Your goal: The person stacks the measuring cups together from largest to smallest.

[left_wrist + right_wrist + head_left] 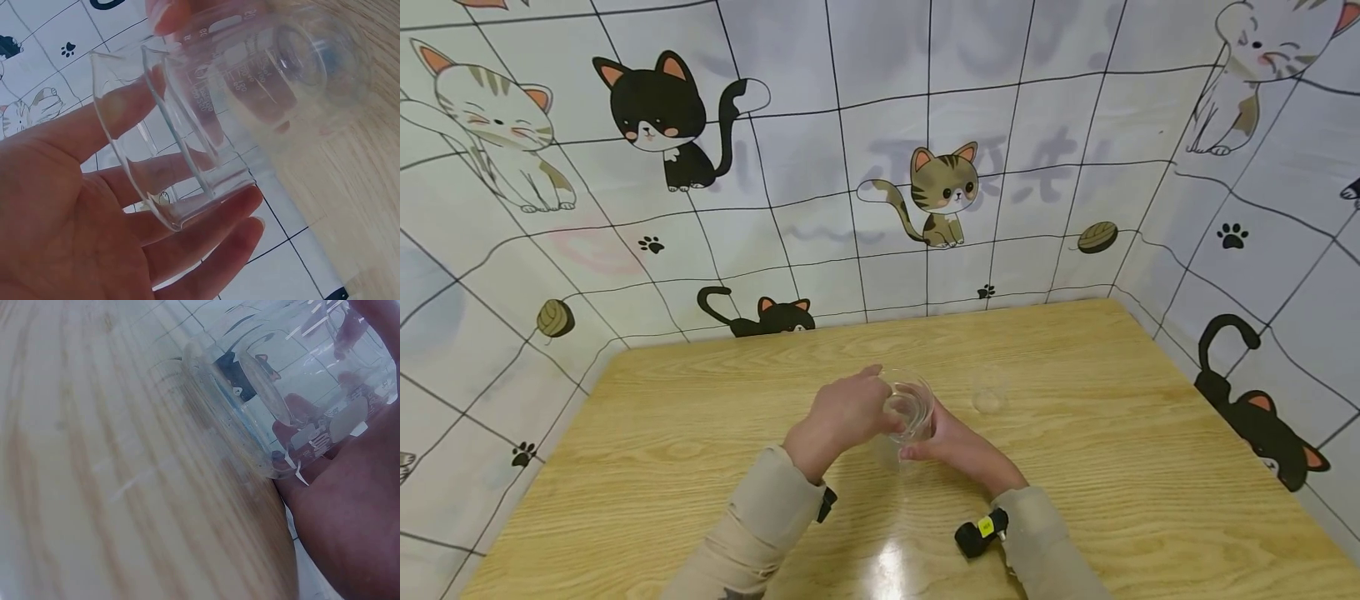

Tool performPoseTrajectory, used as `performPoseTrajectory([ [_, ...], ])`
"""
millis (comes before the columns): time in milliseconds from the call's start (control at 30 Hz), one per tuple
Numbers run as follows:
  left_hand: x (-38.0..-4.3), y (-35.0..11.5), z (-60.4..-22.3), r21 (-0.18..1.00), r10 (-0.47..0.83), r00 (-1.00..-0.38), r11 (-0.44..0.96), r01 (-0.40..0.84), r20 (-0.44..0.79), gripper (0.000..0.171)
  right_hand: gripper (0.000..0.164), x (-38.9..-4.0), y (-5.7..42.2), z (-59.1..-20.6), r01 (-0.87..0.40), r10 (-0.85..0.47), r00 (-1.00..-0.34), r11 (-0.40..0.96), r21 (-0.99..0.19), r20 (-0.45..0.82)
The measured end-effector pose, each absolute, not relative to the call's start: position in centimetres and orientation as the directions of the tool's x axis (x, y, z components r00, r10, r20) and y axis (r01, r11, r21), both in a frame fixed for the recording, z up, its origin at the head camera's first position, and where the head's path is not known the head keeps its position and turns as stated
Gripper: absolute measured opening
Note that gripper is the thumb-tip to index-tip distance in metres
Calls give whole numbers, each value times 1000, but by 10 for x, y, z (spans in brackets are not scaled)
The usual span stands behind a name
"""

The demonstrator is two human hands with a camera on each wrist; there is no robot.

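Observation:
Two clear glass beakers sit one partly inside the other between my hands. My left hand point(846, 408) grips the inner beaker point(133, 178) near its rim, thumb and fingers spread around the glass. Lower down, my right hand point(957, 443) holds the outer beaker point(259, 81), which carries white graduation marks; its fingers wrap the wall. In the right wrist view the outer beaker's rounded base point(234, 428) shows above the wood; whether it touches is unclear. Another clear glass vessel point(989, 398) stands on the table, right of my hands.
The wooden table point(700, 417) reaches back to a wall covering point(820, 167) printed with cats and grid lines, which also runs along both sides. Black wrist devices point(976, 537) are strapped at the beige sleeves point(760, 508).

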State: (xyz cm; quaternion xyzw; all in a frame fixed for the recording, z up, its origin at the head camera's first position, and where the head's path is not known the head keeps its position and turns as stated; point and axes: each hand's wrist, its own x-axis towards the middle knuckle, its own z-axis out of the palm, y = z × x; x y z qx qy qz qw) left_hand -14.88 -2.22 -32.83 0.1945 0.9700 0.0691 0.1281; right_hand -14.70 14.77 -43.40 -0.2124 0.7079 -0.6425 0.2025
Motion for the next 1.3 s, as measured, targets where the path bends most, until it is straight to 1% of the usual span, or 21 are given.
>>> performPoseTrajectory([
  [167,-150,-18,-330,115,391,-892,920,374,-227,23,88,-149,149,-438,-42,-557,-830,83,-996,-11],
  [267,-150,-18,-333,98,391,-895,920,379,-216,25,86,-152,149,-446,-41,-558,-830,70,-997,-5],
  [467,-152,-20,-336,125,401,-896,915,383,-191,22,87,-157,150,-461,-69,-541,-841,103,-992,2],
  [600,-151,-22,-337,158,399,-900,914,375,-175,21,89,-155,149,-454,-57,-540,-841,105,-993,-9],
  [700,-151,-24,-339,195,395,-907,911,364,-150,30,90,-155,149,-454,-35,-535,-844,114,-993,-32],
  [833,-151,-26,-344,263,421,-902,884,386,-91,41,94,-156,152,-462,-25,-519,-853,130,-991,-47],
  [967,-150,-29,-350,339,457,-889,842,420,-33,44,98,-155,153,-461,-7,-510,-857,145,-989,-69],
  [1133,-153,-34,-361,504,473,-881,761,408,1,48,97,-152,152,-451,25,-512,-853,149,-989,-99],
  [1200,-154,-36,-366,578,462,-887,724,376,-2,51,97,-149,152,-444,30,-521,-847,151,-988,-105],
  [1300,-156,-40,-372,656,445,-896,675,337,2,56,97,-146,151,-435,14,-532,-841,153,-988,-94],
])
